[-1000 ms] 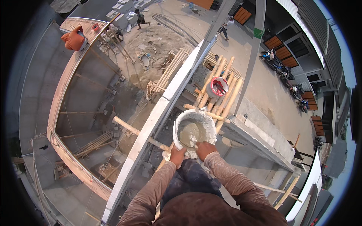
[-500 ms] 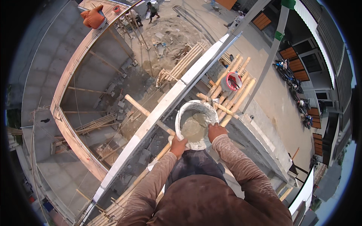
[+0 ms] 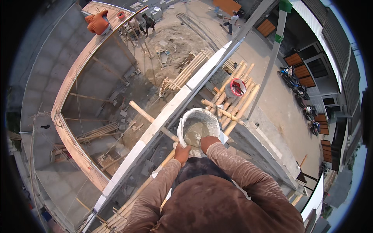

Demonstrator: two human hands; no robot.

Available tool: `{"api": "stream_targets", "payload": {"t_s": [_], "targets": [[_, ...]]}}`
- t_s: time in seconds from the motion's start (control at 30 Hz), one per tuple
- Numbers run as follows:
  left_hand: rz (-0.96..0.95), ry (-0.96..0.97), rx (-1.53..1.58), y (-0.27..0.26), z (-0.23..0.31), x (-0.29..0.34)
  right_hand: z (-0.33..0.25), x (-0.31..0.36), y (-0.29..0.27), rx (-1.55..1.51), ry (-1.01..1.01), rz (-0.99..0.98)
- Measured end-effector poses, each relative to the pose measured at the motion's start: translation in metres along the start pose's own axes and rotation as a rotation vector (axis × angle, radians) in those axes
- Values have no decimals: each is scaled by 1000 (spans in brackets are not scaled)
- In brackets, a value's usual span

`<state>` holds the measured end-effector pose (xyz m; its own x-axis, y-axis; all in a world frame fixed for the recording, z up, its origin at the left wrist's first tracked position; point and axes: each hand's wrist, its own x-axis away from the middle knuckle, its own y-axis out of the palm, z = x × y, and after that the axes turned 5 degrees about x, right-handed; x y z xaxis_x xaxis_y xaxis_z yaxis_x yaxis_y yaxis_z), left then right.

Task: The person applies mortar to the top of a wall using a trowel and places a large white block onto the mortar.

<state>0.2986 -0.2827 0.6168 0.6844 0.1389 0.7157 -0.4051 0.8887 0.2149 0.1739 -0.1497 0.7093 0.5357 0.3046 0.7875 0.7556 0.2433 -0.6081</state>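
Observation:
A whitish, cement-crusted bucket [image 3: 180,130] stands in front of me, with wet grey mortar [image 3: 193,133] inside. My left hand [image 3: 182,153] grips its near-left rim, thumb up. Over the near-right part of the opening is my right hand [image 3: 209,143], its fingers curled and closed. A small pale bit shows at those fingers, but what they hold, if anything, is hidden. Just right of the bucket a flat white piece [image 3: 223,138] sticks out.
Bamboo poles [image 3: 243,104] form a platform ahead right, bearing a red-rimmed bucket [image 3: 237,87] of tools. A long white-topped wall [image 3: 155,121] runs diagonally on my left, above a deep drop. A bamboo pole [image 3: 144,111] crosses it. Workers and parked motorbikes [image 3: 293,80] are farther off.
My right hand has left the bucket's right rim and moved left over the opening, its fingers now curled. The left hand keeps its hold on the rim. The bucket sits slightly farther left in view.

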Motion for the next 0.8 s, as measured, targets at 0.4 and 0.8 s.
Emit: {"api": "stream_targets", "payload": {"t_s": [0.4,0.8], "targets": [[12,3,-48,-8,-7,-4,-18,1,4,14,-8,55],[20,-86,121,3,28,19,-11,8,15,-65,-60,58]]}}
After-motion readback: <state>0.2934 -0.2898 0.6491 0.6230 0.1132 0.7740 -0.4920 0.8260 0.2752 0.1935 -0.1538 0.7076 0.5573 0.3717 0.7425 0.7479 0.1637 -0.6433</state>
